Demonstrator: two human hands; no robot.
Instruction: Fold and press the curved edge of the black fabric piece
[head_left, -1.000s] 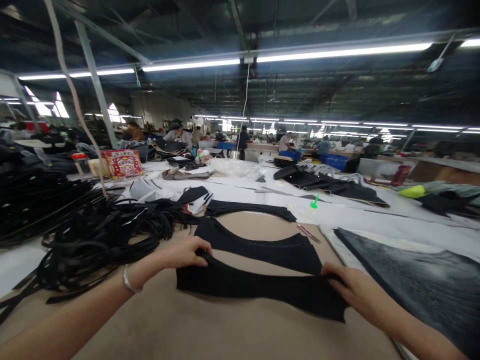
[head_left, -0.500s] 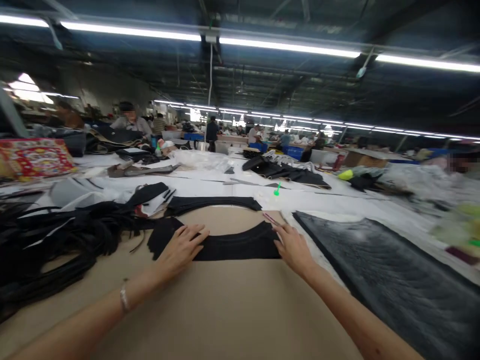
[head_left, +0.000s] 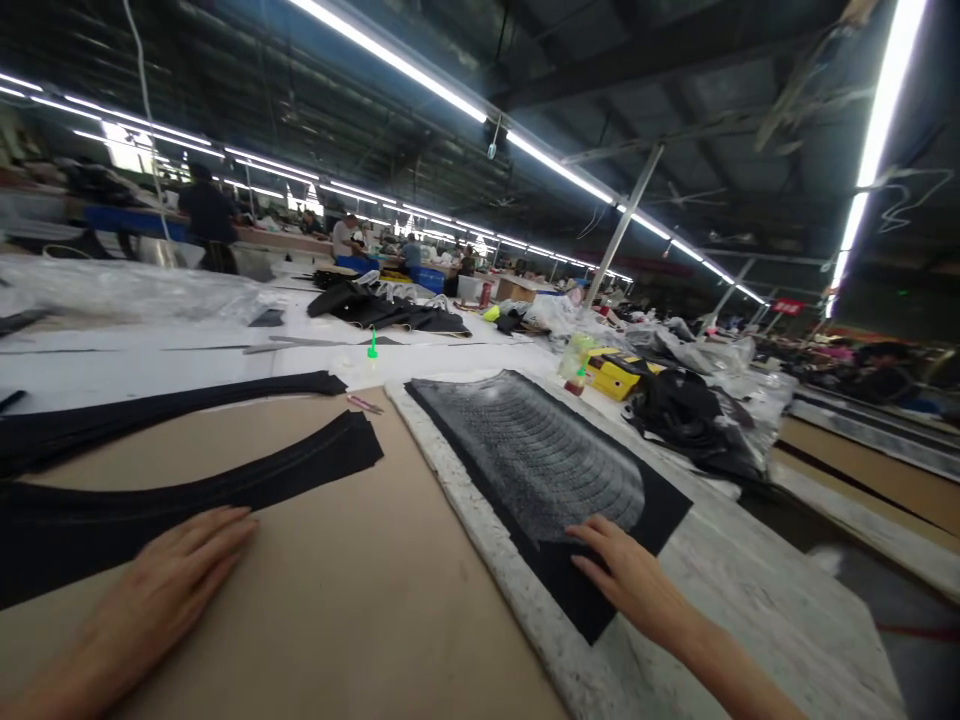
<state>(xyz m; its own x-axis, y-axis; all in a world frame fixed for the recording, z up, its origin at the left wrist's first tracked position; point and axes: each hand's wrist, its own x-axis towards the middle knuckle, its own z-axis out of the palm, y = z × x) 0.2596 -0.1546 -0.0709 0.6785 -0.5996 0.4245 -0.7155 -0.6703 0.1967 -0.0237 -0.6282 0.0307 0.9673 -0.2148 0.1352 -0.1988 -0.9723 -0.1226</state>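
Observation:
My left hand (head_left: 176, 570) lies flat, fingers stretched out, at the lower edge of a curved black fabric piece (head_left: 300, 470). That piece rests on a tan board (head_left: 337, 560), with a second curved black strip (head_left: 225, 393) beyond it. Over to the right, my right hand (head_left: 615, 570) has its fingers apart on the near corner of a dark sheet (head_left: 547, 465) with rows of curved grey marks. The sheet lies on a pale stone slab (head_left: 720, 590). A small pink-handled tool (head_left: 364, 404), perhaps thread snips, sits near the board's far corner.
A green nozzle tip (head_left: 373, 346) stands on the white table (head_left: 450, 358). Behind it is a pile of black pieces (head_left: 382, 307). A yellow box (head_left: 611, 373), a small bottle (head_left: 575, 382) and black rolls (head_left: 679, 415) lie right. People work in the background.
The view has swung right. My right hand has left the curved black piece and moved right onto the dark sheet. My left hand has slid to the piece's near edge.

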